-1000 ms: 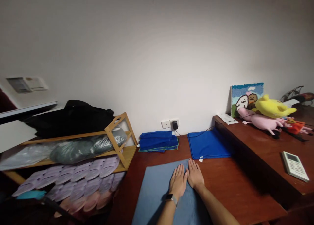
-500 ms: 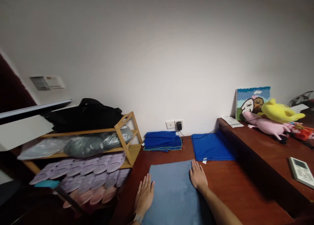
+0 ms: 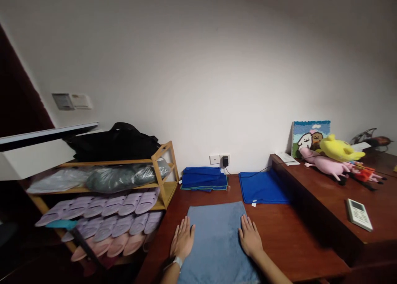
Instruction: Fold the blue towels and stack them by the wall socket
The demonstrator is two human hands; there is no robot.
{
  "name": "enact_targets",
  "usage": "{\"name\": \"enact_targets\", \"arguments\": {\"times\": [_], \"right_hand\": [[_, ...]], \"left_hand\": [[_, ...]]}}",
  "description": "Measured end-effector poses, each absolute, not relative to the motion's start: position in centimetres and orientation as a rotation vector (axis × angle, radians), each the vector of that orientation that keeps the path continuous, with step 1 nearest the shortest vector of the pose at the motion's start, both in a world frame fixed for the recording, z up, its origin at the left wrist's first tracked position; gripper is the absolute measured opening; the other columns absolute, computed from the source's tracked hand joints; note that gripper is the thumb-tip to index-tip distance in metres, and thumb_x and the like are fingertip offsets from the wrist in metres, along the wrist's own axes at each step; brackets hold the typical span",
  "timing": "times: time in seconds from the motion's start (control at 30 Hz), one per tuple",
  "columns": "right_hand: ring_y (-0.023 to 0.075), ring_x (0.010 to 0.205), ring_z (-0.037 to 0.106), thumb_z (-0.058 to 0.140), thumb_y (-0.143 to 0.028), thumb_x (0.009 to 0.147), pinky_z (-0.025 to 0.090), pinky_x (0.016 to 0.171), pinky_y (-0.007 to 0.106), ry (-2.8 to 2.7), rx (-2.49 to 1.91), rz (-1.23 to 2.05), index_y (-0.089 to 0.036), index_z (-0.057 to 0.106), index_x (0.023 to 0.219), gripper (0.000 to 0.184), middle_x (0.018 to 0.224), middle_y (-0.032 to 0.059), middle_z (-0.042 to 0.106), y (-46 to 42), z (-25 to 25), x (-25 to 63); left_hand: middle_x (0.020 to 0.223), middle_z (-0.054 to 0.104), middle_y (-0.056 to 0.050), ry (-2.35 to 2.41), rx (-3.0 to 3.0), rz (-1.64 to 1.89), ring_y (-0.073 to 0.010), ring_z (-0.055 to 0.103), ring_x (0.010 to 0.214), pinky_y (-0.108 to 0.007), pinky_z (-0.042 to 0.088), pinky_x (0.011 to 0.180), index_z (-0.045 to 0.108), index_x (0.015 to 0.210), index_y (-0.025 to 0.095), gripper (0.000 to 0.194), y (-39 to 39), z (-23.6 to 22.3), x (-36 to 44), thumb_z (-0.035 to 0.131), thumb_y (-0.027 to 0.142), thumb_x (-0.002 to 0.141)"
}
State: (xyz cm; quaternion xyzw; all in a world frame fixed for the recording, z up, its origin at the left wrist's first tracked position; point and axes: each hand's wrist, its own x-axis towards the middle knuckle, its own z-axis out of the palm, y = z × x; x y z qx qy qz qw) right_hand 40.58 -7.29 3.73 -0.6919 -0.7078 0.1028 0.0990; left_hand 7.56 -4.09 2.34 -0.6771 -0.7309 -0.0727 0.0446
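A grey-blue towel [image 3: 217, 238] lies spread flat on the dark red wooden table [image 3: 288, 242] in front of me. My left hand [image 3: 182, 242] rests flat on the towel's left edge, fingers stretched out, a watch on its wrist. My right hand [image 3: 249, 239] lies flat on the towel's right edge, fingers stretched out too. Neither hand holds anything.
A stack of folded blue towels [image 3: 204, 178] and a flat blue towel [image 3: 263, 187] lie by the wall under a socket with a charger [image 3: 225, 161]. A bamboo rack [image 3: 161, 172] with purple slippers stands left. The raised shelf at right carries plush toys [image 3: 335, 156] and a remote [image 3: 358, 214].
My left hand slid from beside the right hand out to the towel's left edge. My right hand moved back along the right edge. The view shifted slightly.
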Motion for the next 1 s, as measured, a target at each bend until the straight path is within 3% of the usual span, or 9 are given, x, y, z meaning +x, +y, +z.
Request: {"name": "enact_targets", "arguments": {"times": [0.3,0.5,0.63,1.0], "right_hand": [[0.0227,0.16,0.018,0.023,-0.037,0.102,0.017,0.131,0.042,-2.046,-2.017,0.362,-0.01,0.027,0.164,0.068,0.172,0.0047,0.019,-7.5,4.6,40.4],[0.025,0.16,0.017,0.023,-0.034,0.103,0.016,0.131,0.046,-2.068,-1.992,0.337,-0.007,0.026,0.164,0.067,0.171,0.0086,0.02,-7.5,4.4,40.5],[0.0252,0.16,0.016,0.023,-0.032,0.103,0.015,0.13,0.046,-2.099,-1.958,0.305,-0.01,0.028,0.164,0.064,0.171,0.0084,0.02,-7.4,3.8,40.6],[0.0267,0.16,0.017,0.025,-0.036,0.102,0.015,0.13,0.048,-2.072,-2.038,0.336,-0.008,0.023,0.164,0.069,0.172,0.0096,0.016,-6.5,3.4,40.1]], "left_hand": [[0.168,0.036,-0.009,-2.134,-2.079,-0.261,-0.0241,0.032,0.157,-0.044,0.026,0.131,0.042,0.159,0.013,0.067,-4.1,3.9,8.4,0.023,0.045,0.103],[0.169,0.036,-0.007,-1.753,-2.551,-0.349,-0.0234,0.032,0.157,-0.044,0.03,0.129,0.037,0.162,0.016,0.069,-5.9,4.7,21.5,0.016,0.051,0.106],[0.167,0.038,-0.012,-1.824,-2.585,-0.296,-0.0264,0.034,0.156,-0.048,0.032,0.128,0.038,0.161,0.016,0.069,-7.0,3.7,26.4,0.018,0.052,0.106],[0.17,0.027,-0.012,-2.218,-2.147,-0.104,-0.026,0.027,0.159,-0.046,0.023,0.131,0.033,0.161,0.008,0.074,-9.7,2.8,9.9,0.026,0.052,0.103]]}}
